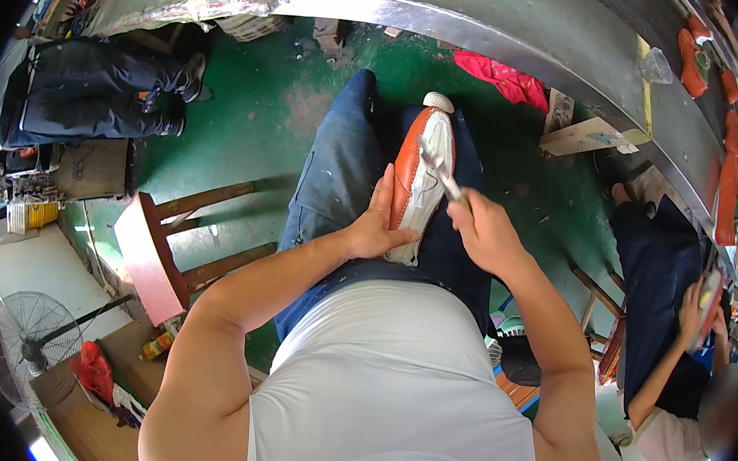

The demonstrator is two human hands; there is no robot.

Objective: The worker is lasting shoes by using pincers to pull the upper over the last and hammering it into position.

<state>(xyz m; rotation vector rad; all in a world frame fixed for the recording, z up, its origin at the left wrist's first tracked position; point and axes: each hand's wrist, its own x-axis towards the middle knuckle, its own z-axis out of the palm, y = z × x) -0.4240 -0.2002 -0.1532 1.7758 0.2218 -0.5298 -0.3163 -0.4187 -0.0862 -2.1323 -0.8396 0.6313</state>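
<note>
An orange-brown leather shoe (405, 168) lies bottom up along my lap, its whitish underside facing me. A pale rounded piece (438, 101) sits at its far end. My left hand (375, 227) grips the near part of the shoe, fingers along its left side and thumb across the underside. In my right hand (483, 232) is a short tool with a pale handle and a grey, metal-looking head (433, 154). That head is over the middle of the underside; whether it touches cannot be made out, nor can its exact kind.
A long grey bench (528, 20) curves across the far side, with orange shoes (728, 205) at the right. Beside me are a wooden stool (152, 255) and a fan (32, 346). One person stands far left; another person at right handles a shoe. Red cloth (505, 78) lies beneath the bench.
</note>
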